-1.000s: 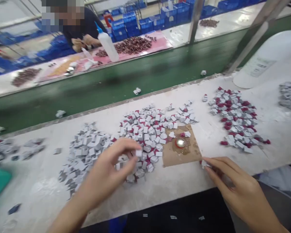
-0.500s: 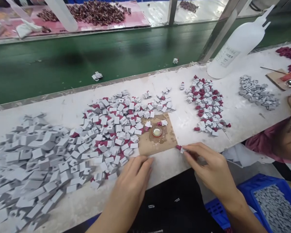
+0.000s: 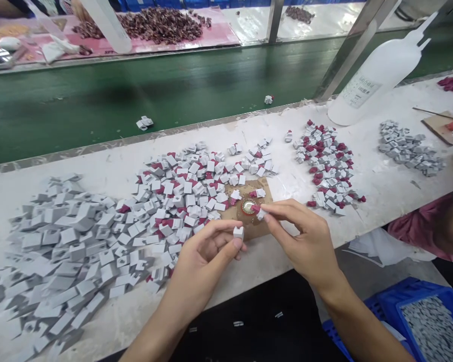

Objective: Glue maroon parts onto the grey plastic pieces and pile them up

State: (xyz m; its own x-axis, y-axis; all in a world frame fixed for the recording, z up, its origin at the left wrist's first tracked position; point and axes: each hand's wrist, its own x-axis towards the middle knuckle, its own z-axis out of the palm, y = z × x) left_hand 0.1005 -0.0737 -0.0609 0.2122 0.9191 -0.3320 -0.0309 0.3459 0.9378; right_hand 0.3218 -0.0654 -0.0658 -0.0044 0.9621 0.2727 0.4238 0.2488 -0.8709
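Between the thumb and fingers of my left hand [image 3: 211, 254] is a small grey block [image 3: 238, 233], its notched end up. My right hand [image 3: 305, 234] pinches a small grey and dark red piece [image 3: 259, 211], its red end over a small round dish [image 3: 248, 206]. This dish rests on a brown card [image 3: 262, 229] wet with spots of liquid. Two more grey and red pieces lie on the card. Left of it spreads a large pile of grey blocks [image 3: 68, 236], mixed with red pieces near the card.
A pile of grey and red pieces [image 3: 324, 166] lies to the right, below a white bottle [image 3: 377, 75]. Behind the table runs a green belt [image 3: 211, 75]. At the right edge shows another person's arm [image 3: 451, 216], above a blue crate [image 3: 392, 301].
My left hand has lifted and turned, and a grey block now shows in it. My right hand has moved left with its piece, from the card's right corner to the dish.
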